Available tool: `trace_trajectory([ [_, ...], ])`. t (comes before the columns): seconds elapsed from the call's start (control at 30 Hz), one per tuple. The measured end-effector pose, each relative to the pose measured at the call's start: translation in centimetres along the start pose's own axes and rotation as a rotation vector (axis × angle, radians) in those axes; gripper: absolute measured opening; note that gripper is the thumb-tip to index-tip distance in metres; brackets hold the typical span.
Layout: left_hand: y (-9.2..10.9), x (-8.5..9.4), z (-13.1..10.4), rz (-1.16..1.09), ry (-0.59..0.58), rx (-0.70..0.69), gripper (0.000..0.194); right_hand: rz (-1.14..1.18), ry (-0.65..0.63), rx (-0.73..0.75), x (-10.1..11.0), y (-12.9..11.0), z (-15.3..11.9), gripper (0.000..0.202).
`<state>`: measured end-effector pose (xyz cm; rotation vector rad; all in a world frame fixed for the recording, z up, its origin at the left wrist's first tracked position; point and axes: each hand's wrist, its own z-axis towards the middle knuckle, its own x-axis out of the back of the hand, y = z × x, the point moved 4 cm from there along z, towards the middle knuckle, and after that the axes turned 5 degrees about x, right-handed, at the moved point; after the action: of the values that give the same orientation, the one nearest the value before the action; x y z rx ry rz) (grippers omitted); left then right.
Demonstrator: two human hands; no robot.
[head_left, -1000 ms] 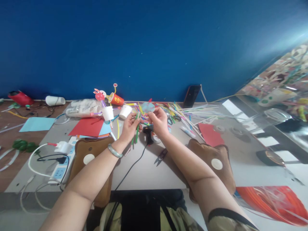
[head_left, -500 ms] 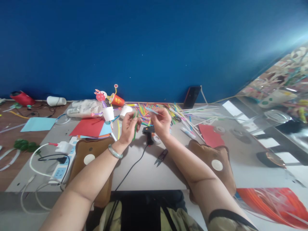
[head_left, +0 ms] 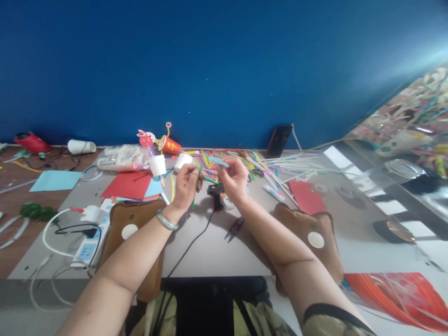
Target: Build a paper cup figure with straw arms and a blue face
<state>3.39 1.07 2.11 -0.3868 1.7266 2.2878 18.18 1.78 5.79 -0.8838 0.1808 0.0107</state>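
My left hand point(head_left: 185, 186), with a bangle at the wrist, pinches a narrow green strip point(head_left: 192, 203) above the table. To its right, my right hand point(head_left: 235, 178) holds a light blue piece point(head_left: 218, 161) between thumb and fingers, its tip pointing left. The two hands are apart. Between and below them lies a black device point(head_left: 216, 195) with a cord, beside a roll of tape point(head_left: 227, 203). Small dark-handled snips point(head_left: 235, 228) rest nearer me. Behind the hands spreads a heap of coloured sticks point(head_left: 210, 156).
White cup point(head_left: 157, 165), red paper point(head_left: 126, 185) and power strip point(head_left: 87, 246) are at left. Brown cushions point(head_left: 121, 233) lie under both forearms. A phone point(head_left: 279, 141) leans on the blue wall. Red sheet point(head_left: 307, 197) and orange-red packet point(head_left: 395, 298) are at right.
The blue piece in my right hand has turned slightly and shows more of its face. The green strip in my left hand has shifted a little, and less of it shows.
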Motion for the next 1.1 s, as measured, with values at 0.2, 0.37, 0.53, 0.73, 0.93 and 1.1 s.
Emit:
trace_trajectory([
  [0.2,-0.5,-0.4,0.0,-0.033,-0.039,0.109,0.025,0.072,-0.145,-0.264,-0.9,-0.4,-0.3,0.034],
  [0.37,-0.8,-0.6,-0.2,-0.002,-0.092,0.193,0.022,0.030,-0.181,-0.375,-1.1,0.2,-0.3,0.024],
  [0.53,-0.5,-0.8,-0.3,0.031,-0.120,0.193,0.023,-0.027,-0.202,-0.428,-0.9,0.8,-0.2,0.019],
  [0.73,-0.4,-0.8,-0.3,0.053,-0.103,0.180,0.032,-0.054,-0.206,-0.413,-0.9,0.8,-0.1,0.019],
  [0.93,-0.1,-0.7,-0.4,0.063,-0.091,0.237,0.023,-0.069,-0.189,-0.396,-0.6,0.8,0.2,0.019],
  [1.1,-0.4,-0.6,0.0,0.050,-0.097,0.249,0.014,-0.083,-0.191,-0.384,-0.4,0.7,0.5,0.020],
])
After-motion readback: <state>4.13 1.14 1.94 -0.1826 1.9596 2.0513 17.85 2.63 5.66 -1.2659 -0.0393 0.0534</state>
